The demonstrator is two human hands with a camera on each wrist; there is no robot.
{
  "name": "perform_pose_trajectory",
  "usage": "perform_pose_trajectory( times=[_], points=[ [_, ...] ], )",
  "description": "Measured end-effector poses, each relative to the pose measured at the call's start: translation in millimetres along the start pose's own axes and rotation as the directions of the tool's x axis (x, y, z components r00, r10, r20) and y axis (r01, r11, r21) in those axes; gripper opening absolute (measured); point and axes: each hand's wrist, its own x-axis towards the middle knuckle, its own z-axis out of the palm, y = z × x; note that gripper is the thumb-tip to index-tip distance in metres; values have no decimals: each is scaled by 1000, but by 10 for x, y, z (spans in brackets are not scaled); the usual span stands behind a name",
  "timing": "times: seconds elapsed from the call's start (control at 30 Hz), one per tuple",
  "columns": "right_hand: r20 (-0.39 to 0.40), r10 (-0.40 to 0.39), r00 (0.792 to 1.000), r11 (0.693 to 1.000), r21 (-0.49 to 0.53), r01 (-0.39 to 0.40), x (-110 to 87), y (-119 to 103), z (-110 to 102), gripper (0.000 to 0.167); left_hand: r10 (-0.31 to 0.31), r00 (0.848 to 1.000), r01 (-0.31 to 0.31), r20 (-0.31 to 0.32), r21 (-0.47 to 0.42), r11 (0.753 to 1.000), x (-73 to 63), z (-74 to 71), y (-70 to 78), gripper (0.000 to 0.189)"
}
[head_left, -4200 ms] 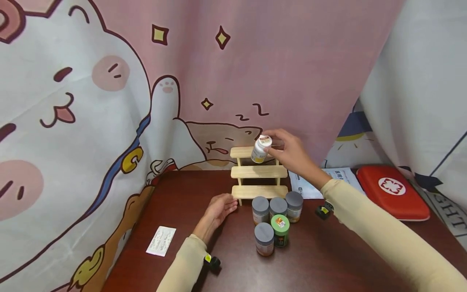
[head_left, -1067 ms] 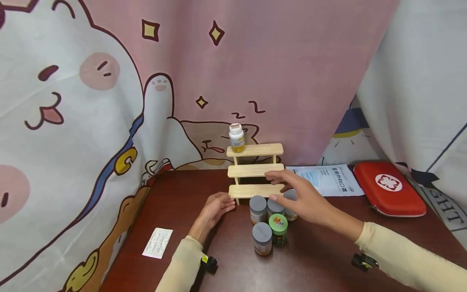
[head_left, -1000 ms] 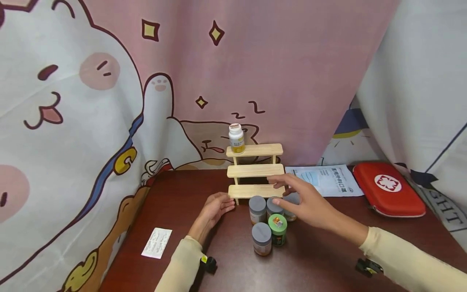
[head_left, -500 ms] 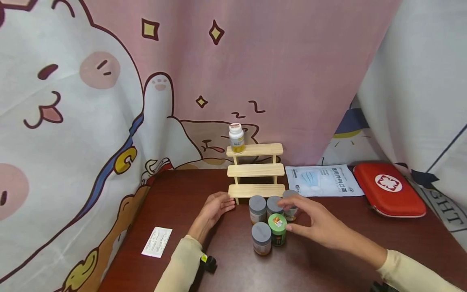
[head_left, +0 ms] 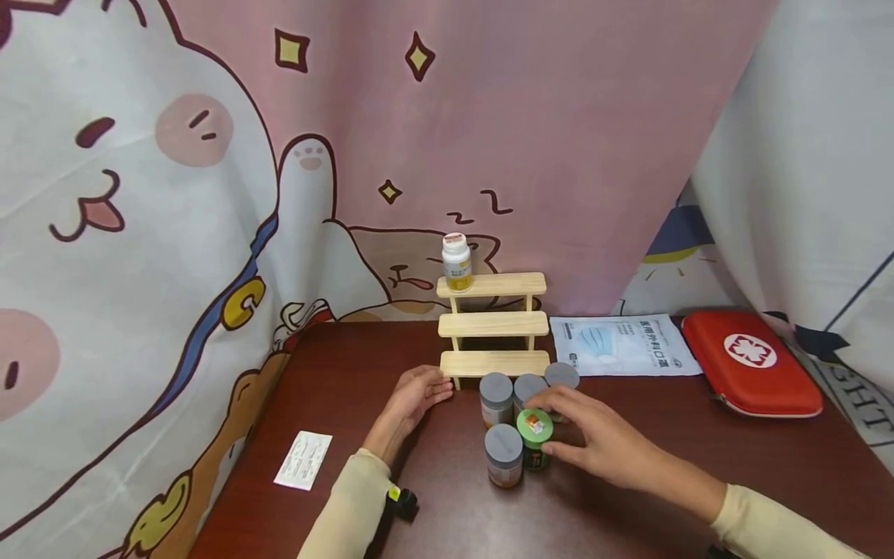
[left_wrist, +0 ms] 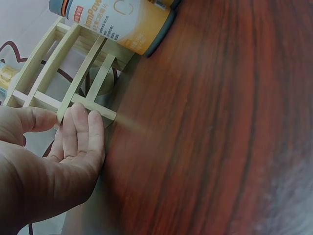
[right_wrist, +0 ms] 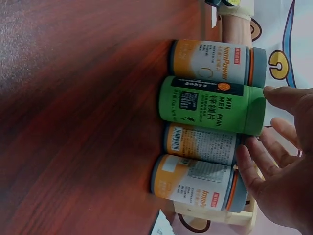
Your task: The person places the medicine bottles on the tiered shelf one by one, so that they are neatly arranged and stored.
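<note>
A three-tier wooden display rack [head_left: 493,324] stands at the back of the table. My left hand [head_left: 410,400] holds the left end of its lowest step between thumb and fingers. On the top step's left end a white pill bottle [head_left: 457,265] stands upright. In front of the rack is a green supplement jar [head_left: 535,428], upright among several grey-lidded jars [head_left: 504,446]. My right hand [head_left: 608,444] has thumb and fingertips on opposite sides of its green lid, pinching it; the right wrist view shows the jar's label [right_wrist: 212,107] and the fingers at the lid.
To the rack's right lie a face-mask packet [head_left: 621,345] and a red first-aid case [head_left: 754,363]. A small printed white slip [head_left: 303,460] lies on the table at left. A patterned curtain [head_left: 573,155] hangs right behind the rack.
The white bottle went from my right hand onto the top step. My right hand then moved down toward me and has come onto the green jar's lid. My left hand stays at the rack.
</note>
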Motion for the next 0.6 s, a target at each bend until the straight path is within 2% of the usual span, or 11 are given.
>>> perform_pose_trajectory(
  times=[0.2,0.47,0.6],
  points=[
    [-10,4,1000,1000,-31,-4,6,24,36,61,20,1000,-20,-4,1,1000,16,14,-7,17],
    [5,31,1000,997,-64,-31,-22,18,38,69,7,1000,-7,0,-7,1000,20,5,-10,19],
    [18,21,1000,998,-67,-20,-45,13,38,63,3,1000,-3,-4,-12,1000,16,5,-21,18]
  ],
)
